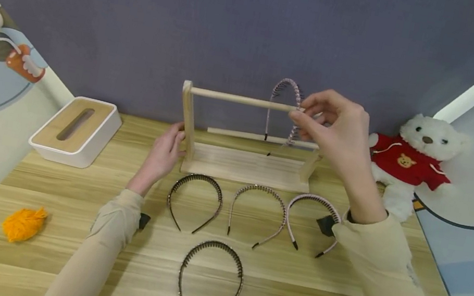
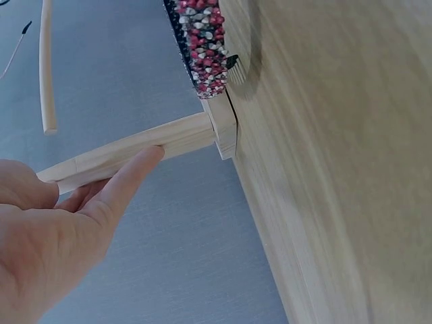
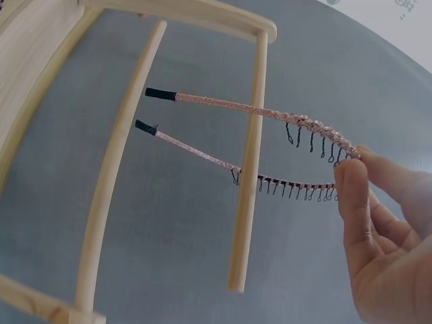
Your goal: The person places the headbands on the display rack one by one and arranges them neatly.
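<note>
A wooden rack (image 1: 245, 166) stands at the back of the table, with an upper rod (image 1: 231, 98) and a lower rod (image 1: 239, 134). My right hand (image 1: 340, 129) pinches a pink toothed headband (image 3: 216, 103) by its curved top. In the right wrist view its two arms pass either side of the upper rod, and their dark tips lie near the lower rod. My left hand (image 1: 165, 151) holds the rack's left post (image 2: 179, 135), one finger stretched along it. On the table before the rack lie a dark headband (image 1: 199, 177), a pinkish headband (image 1: 262, 188) and a pale pink headband (image 1: 315, 198).
Another dark headband (image 1: 217, 244) lies nearer the front. To the left are a white tissue box (image 1: 97, 144) with a wooden lid and an orange bundle (image 1: 23, 224). A white teddy bear (image 1: 406, 162) in a red top sits at the right, by the wall.
</note>
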Motion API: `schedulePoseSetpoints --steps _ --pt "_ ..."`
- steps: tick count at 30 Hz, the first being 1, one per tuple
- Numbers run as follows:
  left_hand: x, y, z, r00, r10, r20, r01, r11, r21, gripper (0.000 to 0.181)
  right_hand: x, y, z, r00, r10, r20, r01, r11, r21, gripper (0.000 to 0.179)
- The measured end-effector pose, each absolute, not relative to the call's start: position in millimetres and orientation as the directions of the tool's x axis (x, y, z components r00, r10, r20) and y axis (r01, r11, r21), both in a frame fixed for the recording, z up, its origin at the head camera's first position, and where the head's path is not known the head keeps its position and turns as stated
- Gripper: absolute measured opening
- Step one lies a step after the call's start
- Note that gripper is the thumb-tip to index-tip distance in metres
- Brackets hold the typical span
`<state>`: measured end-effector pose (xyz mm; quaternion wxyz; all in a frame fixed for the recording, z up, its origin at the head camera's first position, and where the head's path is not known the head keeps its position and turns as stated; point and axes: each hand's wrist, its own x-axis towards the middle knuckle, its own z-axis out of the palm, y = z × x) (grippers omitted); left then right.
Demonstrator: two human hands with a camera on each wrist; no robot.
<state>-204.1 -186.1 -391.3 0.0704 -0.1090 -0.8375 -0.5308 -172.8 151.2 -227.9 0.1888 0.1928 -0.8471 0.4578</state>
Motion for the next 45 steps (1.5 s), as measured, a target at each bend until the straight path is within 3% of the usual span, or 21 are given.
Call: schedulePoseSetpoints --steps 10,26,45 --pt "-204.3 -186.2 -391.8 -0.956 0.098 0.276 0.291 0.434 0.853 0.042 -183.7 121.8 -232.2 -0.826 -0.202 0.527 -0.552 0.485 -0.679 0.02" --pt "-203.7 -185.3 -393.5 -0.958 0.103 0.267 0.284 0.44 0.852 0.043 -196.6 73.5 -235.3 -0.842 -0.231 0.488 -0.539 0.429 -0.725 0.02" --pt "-204.1 -184.6 -393.4 -0.962 0.104 0.253 0.273 0.407 0.872 0.043 -212.6 20.4 -258.3 -0.807 -0.313 0.501 -0.59 0.393 -0.705 0.021"
